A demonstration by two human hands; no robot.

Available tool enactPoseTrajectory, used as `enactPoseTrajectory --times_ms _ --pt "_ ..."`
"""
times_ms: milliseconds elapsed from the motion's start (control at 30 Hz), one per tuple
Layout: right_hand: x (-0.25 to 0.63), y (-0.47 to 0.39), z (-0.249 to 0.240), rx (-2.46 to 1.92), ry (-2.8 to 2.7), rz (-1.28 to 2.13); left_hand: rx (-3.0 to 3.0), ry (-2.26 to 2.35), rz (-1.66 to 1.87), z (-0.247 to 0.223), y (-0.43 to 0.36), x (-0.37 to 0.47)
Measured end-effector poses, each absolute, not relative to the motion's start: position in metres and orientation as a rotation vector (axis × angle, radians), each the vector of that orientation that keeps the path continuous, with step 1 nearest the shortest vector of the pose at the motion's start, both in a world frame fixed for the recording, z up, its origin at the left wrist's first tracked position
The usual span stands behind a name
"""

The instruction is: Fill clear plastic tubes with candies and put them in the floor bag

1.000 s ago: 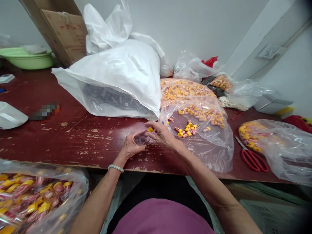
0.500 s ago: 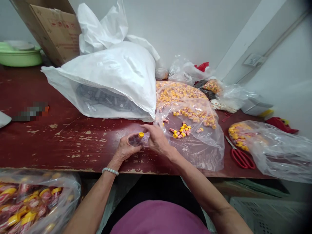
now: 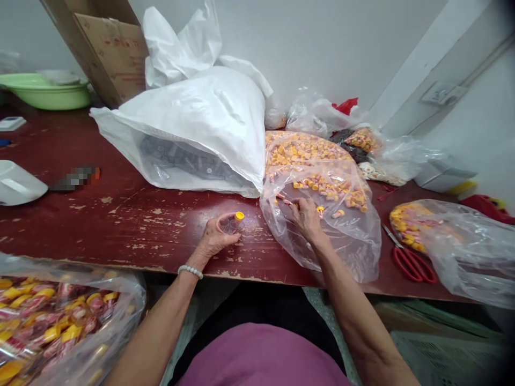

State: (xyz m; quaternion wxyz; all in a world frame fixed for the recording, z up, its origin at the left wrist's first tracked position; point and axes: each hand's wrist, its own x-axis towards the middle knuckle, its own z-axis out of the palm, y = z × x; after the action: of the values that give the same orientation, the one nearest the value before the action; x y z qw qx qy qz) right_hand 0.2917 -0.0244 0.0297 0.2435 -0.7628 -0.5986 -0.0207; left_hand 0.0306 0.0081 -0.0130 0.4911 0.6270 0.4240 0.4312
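My left hand [image 3: 212,237] is closed around a clear plastic bottle [image 3: 230,224] with a yellow top [image 3: 239,215], just above the table. My right hand [image 3: 306,219] reaches over a clear plastic bag [image 3: 346,262], fingers curled down among small yellow-capped red-and-white bottles. One such small bottle [image 3: 321,211] shows beside the hand, and reddish ones [image 3: 284,199] lie left of its fingertips. What the right fingertips hold is hidden. Behind them the bag contains a large heap of small bottles [image 3: 301,151].
A white sack [image 3: 205,112] of clear plastic pieces lies open behind my left hand. Red-handled scissors [image 3: 412,264] and another bag [image 3: 458,252] lie right. A bag of filled yellow-capped bottles [image 3: 52,321] sits lower left. Farther left are a green basin [image 3: 52,96] and a white object [image 3: 20,185].
My right hand has left the clear bottle and moved right onto the small bottles. My left hand still holds the clear bottle. The view has shifted slightly left.
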Motion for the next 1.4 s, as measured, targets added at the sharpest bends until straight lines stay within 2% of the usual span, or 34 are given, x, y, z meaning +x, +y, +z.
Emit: enactPoseTrajectory --times_ms 133,233,367,567,733,833,900,1000,1133,1267,1400 --pt "0.246 -0.037 0.046 -1.408 -1.834 0.067 1.556 1.036 1.033 -0.013 0.009 0.030" --pt "0.214 -0.040 0.051 -1.210 -2.045 0.080 1.602 1.028 1.007 -0.011 0.009 0.029" --pt "0.198 -0.040 0.053 -1.179 -2.214 0.051 1.654 1.016 0.992 -0.010 0.009 0.029" --pt "0.199 -0.044 0.052 -1.200 -2.014 0.097 1.642 1.032 1.020 -0.012 0.009 0.029" --pt "0.189 -0.047 0.040 -1.358 -2.219 0.164 1.769 1.026 0.987 -0.012 0.010 0.027" --pt "0.201 -0.044 0.042 -1.326 -2.122 0.182 1.721 1.052 1.019 -0.016 0.011 0.027" --pt "0.222 -0.041 0.046 -1.450 -1.980 0.096 1.634 1.047 1.033 -0.017 0.012 0.029" --pt "0.266 -0.035 0.044 -1.913 -1.900 -0.093 1.556 1.024 1.053 -0.015 0.011 0.032" --pt "0.312 -0.025 0.026 -2.201 -2.059 -0.058 1.542 1.028 1.060 -0.012 0.009 0.034" --pt "0.305 -0.021 0.023 -1.997 -1.849 -0.039 1.562 1.027 1.044 -0.016 0.010 0.033" --pt "0.243 -0.029 0.039 -1.400 -1.439 0.378 1.585 1.023 1.037 -0.017 0.011 0.032"
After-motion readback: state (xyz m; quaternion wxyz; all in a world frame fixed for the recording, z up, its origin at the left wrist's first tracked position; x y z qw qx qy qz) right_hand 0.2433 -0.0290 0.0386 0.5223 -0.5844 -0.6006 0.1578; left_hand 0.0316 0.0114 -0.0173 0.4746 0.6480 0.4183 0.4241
